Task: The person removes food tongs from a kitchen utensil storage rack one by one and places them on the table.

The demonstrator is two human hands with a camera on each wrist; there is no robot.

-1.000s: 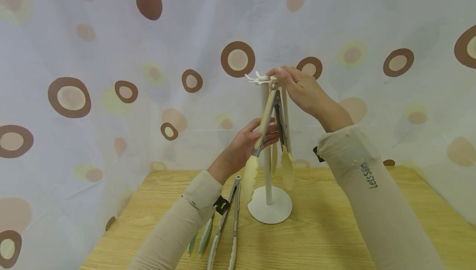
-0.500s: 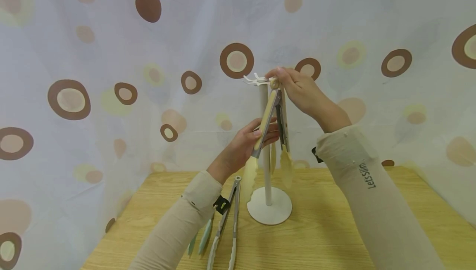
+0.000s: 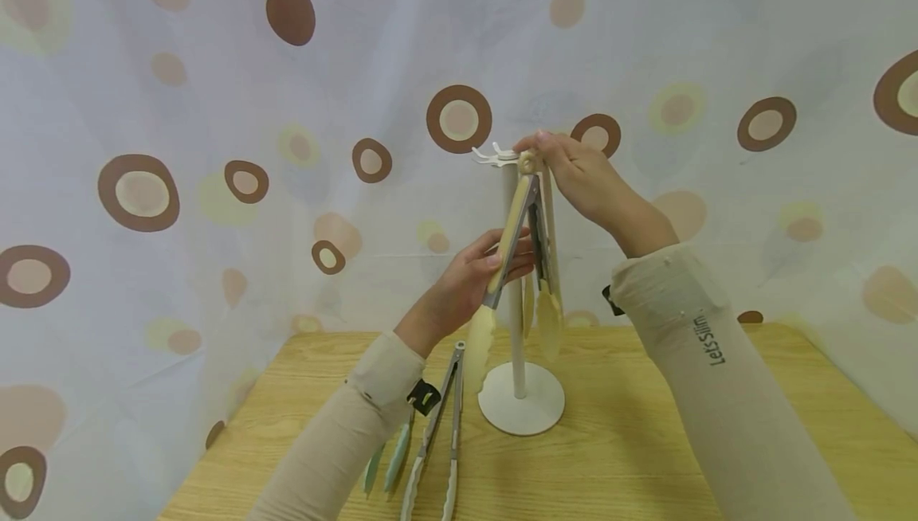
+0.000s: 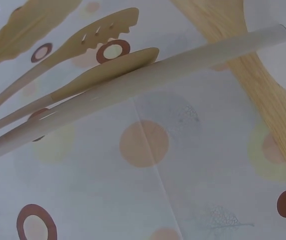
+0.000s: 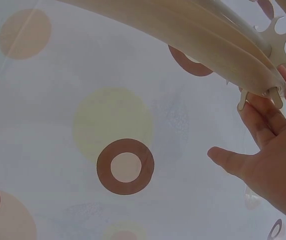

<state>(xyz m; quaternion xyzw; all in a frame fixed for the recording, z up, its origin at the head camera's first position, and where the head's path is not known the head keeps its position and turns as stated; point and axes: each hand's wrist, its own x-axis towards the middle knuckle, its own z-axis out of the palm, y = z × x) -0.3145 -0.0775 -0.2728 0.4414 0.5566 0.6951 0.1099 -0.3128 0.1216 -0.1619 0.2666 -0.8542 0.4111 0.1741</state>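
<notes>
- Head view, nearest: beige sleeves (image 3: 717,378) reach in from both lower corners over the wooden desk (image 3: 631,441).
- Beside the left sleeve, white-tipped tongs (image 3: 455,417) lie spread on the desk, pivot end away from the person; green tongs (image 3: 398,457) lie just left of them, partly hidden by the arm.
- The left hand (image 3: 466,278) holds one arm of the yellow tongs (image 3: 512,228), thumb in front and fingers stretched behind.
- These tongs hang spread, tips down, before the white stand (image 3: 518,330), their ring just beside its hooks (image 3: 495,158); whether it is hooked, I cannot tell.
- The right hand (image 3: 584,178) touches the stand's top with nearly straight fingers, thumb held apart.
- Behind the tongs hang a slotted turner (image 4: 100,32) and another utensil (image 4: 107,72).
- Farthest back: a spotted curtain (image 3: 402,290).
</notes>
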